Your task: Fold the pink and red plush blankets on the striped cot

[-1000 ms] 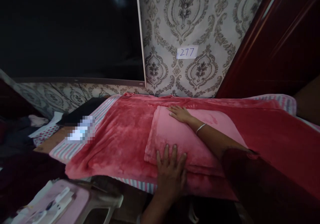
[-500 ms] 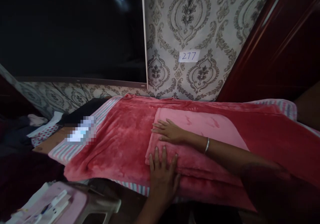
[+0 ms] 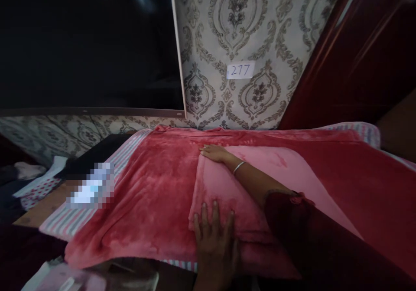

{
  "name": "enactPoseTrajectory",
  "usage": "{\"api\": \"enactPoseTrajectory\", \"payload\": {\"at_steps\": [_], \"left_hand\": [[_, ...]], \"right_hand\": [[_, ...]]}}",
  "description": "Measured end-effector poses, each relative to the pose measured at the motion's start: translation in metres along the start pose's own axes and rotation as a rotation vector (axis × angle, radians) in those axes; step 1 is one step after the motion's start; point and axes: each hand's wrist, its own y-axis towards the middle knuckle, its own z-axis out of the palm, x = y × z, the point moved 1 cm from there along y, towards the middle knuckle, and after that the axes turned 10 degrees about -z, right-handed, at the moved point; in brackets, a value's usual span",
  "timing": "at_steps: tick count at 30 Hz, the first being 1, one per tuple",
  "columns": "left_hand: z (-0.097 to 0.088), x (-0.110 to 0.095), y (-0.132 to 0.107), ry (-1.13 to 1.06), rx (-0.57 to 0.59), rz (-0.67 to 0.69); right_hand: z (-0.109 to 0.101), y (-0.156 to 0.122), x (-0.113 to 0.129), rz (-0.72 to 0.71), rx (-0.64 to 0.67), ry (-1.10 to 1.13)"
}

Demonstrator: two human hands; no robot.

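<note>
A pink plush blanket lies folded in a flat, layered rectangle. Beneath and around it spreads red plush fabric; I cannot tell whether both are one piece. My left hand rests palm down on the near left corner of the fold, fingers spread. At the far left corner lies my right hand, stretched out flat with its fingertips at the fold's edge. A silver bangle circles the right wrist. Neither hand grips anything visible.
Striped bedding shows under the red fabric on the left, with a blurred-out object on it. A large dark screen hangs behind. Near the bottom left stands a pink stool top. Dark red panelling rises at right.
My right hand has slid away from me to the fold's far left corner. My left hand stays at the near corner. The view has shifted slightly right.
</note>
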Motion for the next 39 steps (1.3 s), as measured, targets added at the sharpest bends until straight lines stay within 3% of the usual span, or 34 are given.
{"api": "enactPoseTrajectory", "payload": {"at_steps": [8,12,17,20,22,25,28,30,34,36,39], "left_hand": [[0.001,0.004,0.004,-0.029,-0.005,0.014],[0.002,0.005,0.006,0.011,0.014,0.018],[0.000,0.006,0.010,0.056,0.015,0.041],[-0.006,0.004,0.013,0.074,0.004,0.048],[-0.011,-0.003,0.016,0.079,-0.012,0.042],[-0.013,-0.031,0.020,0.026,0.025,0.101],[-0.003,-0.080,0.029,-0.057,0.186,0.295],[0.008,-0.118,0.037,-0.084,0.283,0.415],[0.034,-0.178,0.048,-0.085,0.349,0.482],[0.048,-0.193,0.045,-0.066,0.330,0.487],[0.062,-0.197,0.033,-0.031,0.283,0.524]], "right_hand": [[-0.018,-0.020,0.019,0.040,-0.068,0.013],[-0.030,-0.047,0.033,-0.018,-0.135,-0.037],[-0.029,-0.126,0.032,-0.140,-0.142,-0.119],[-0.028,-0.191,0.007,-0.105,-0.145,-0.068],[-0.031,-0.234,-0.020,-0.038,-0.226,-0.032],[-0.040,-0.287,-0.063,0.065,-0.369,0.030],[-0.047,-0.318,-0.091,0.117,-0.514,0.111],[-0.048,-0.326,-0.096,0.105,-0.560,0.143],[-0.035,-0.319,-0.081,0.006,-0.419,0.125],[-0.026,-0.312,-0.075,-0.024,-0.307,0.086],[-0.021,-0.301,-0.079,-0.037,-0.170,0.013]]}}
